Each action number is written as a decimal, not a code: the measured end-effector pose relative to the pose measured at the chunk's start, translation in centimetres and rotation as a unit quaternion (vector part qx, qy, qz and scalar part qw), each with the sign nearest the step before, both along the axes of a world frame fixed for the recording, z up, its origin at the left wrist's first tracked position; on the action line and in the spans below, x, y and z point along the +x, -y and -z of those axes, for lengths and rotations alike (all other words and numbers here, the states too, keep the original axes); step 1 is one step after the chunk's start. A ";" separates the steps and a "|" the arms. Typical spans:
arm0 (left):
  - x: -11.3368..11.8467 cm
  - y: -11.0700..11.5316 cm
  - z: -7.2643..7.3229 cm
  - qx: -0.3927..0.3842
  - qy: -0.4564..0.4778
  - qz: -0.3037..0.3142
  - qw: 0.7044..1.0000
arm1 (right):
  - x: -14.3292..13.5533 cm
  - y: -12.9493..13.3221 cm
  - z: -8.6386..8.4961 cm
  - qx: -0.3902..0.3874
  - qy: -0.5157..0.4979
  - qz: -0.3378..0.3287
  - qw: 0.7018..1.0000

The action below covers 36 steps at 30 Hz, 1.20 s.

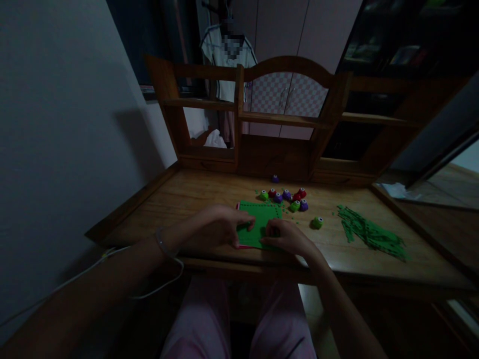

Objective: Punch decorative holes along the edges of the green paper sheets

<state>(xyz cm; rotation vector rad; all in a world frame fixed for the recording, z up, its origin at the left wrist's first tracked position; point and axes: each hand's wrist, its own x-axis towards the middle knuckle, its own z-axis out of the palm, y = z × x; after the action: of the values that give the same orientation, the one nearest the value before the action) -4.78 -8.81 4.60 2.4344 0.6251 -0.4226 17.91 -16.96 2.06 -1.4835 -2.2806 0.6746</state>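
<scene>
A green sheet lies on the desk in front of me, with rows of small punched holes along its far and right edges. Under it, a strip of a pinkish-red sheet shows at the near and left edges. My left hand rests over the sheet's left side, thumb and fingers spread apart. On the near right part of the sheet is my right hand, its fingers curled in; whatever they hold, if anything, is hidden. Just beyond the sheet sit several small craft punches in purple, red and green.
One green punch stands apart at the right, and a purple punch farther back. Cut green strips are heaped on the desk's right side. Small green bits lie among the punches. A wooden shelf rises behind; a white cable hangs at left.
</scene>
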 end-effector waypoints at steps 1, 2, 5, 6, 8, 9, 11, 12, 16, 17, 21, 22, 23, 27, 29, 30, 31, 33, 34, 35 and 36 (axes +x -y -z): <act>-0.2 -0.1 -0.4 -0.010 -0.006 -0.005 1.000 | 0.0 -0.1 0.0 -0.006 -0.002 -0.003 1.000; -0.5 0.0 -0.8 -0.022 -0.005 -0.015 1.000 | 0.1 -0.1 0.0 -0.012 -0.006 -0.006 1.000; -1.4 0.9 -2.4 -0.028 0.070 -0.082 0.994 | 0.1 -0.4 0.3 -0.020 -0.017 -0.013 1.000; -1.5 1.7 -2.8 0.003 0.117 -0.116 0.986 | 0.1 -0.4 0.3 -0.022 -0.022 -0.013 0.999; -1.4 4.1 -2.9 0.134 0.214 -0.189 0.949 | 0.1 -0.5 0.4 -0.031 -0.028 -0.015 0.999; -1.1 5.7 -2.6 0.202 0.250 -0.219 0.921 | 0.1 -0.6 0.4 -0.036 -0.030 -0.015 0.999; 0.1 9.4 -1.2 0.316 0.274 -0.270 0.867 | 0.1 -0.6 0.4 -0.041 -0.032 -0.014 0.999; 0.8 11.2 -0.2 0.348 0.264 -0.286 0.853 | 0.1 -0.7 0.4 -0.041 -0.032 -0.016 0.999; 3.9 16.7 4.5 0.405 0.237 -0.304 0.829 | 0.2 -0.9 0.4 -0.046 -0.033 -0.029 0.998; 4.5 17.4 5.4 0.409 0.234 -0.320 0.822 | 0.3 -0.9 0.4 -0.049 -0.033 -0.030 0.998; 5.2 18.1 7.6 0.413 0.234 -0.348 0.808 | 0.3 -1.0 0.4 -0.048 -0.025 -0.038 0.998; 5.2 18.0 7.8 0.414 0.235 -0.350 0.807 | 0.3 -0.9 0.4 -0.044 -0.022 -0.039 0.998; 5.1 18.0 7.9 0.415 0.236 -0.351 0.805 | 0.2 -0.9 0.3 -0.041 -0.017 -0.037 0.998; 4.9 17.8 7.6 0.418 0.251 -0.345 0.802 | 0.1 -1.0 -0.2 -0.045 0.019 0.001 0.999; 5.0 17.8 7.3 0.411 0.254 -0.348 0.803 | 0.3 -1.2 -0.4 -0.054 0.040 0.021 0.998; 5.0 17.8 7.1 0.408 0.253 -0.351 0.804 | 0.4 -1.4 -0.4 -0.059 0.048 0.026 0.997; 5.1 17.8 7.0 0.404 0.251 -0.354 0.805 | 0.7 -1.6 -0.5 -0.065 0.054 0.028 0.996; 5.1 17.6 6.7 0.402 0.248 -0.357 0.806 | 1.2 -1.9 -0.5 -0.075 0.061 0.025 0.995; 5.1 17.5 6.6 0.401 0.247 -0.358 0.806 | 1.4 -2.0 -0.5 -0.078 0.064 0.021 0.995; 5.2 17.4 6.6 0.401 0.244 -0.357 0.807 | 1.7 -2.2 -0.5 -0.079 0.066 0.016 0.995; 5.2 17.4 6.6 0.403 0.241 -0.357 0.808 | 1.9 -2.3 -0.5 -0.080 0.067 0.011 0.994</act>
<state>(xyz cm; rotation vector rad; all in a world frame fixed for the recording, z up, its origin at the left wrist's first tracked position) 0.41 -26.17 -1.97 2.5750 1.6176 0.9255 19.79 -14.71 2.52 -1.6721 -2.3514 0.7905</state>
